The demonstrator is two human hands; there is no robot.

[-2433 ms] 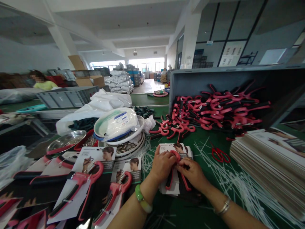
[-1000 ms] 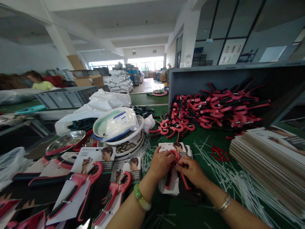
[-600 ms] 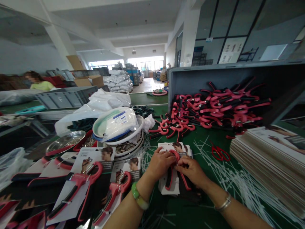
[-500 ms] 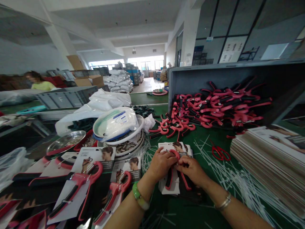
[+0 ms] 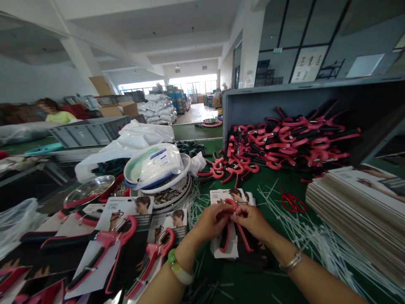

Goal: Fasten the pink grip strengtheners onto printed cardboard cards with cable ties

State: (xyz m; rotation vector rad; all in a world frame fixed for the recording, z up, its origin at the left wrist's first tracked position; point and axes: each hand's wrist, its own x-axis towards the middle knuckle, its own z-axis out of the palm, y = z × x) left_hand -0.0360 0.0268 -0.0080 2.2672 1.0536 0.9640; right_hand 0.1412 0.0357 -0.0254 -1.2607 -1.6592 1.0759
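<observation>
A red-and-black hand grip lies on a small pile of printed cards on the green table. Over its curved upper end, my left hand has its fingers bent and pressed together. My right hand pinches at the same spot from the other side, and its fingertips nearly meet those of the left. Whatever is between the fingertips is too small to make out. The grip's two handles point down below both hands.
Carded grips cover the left. Behind them stand bowls and trays. A tipped grey crate spills loose grips. To the right are white zip ties, red scissors and a tall card stack. A person sits far left.
My left hand has turned and its wrist has shifted slightly left, with the fingers curling more at the grip's top. My right forearm has moved a little left. The grip remains on the cards.
</observation>
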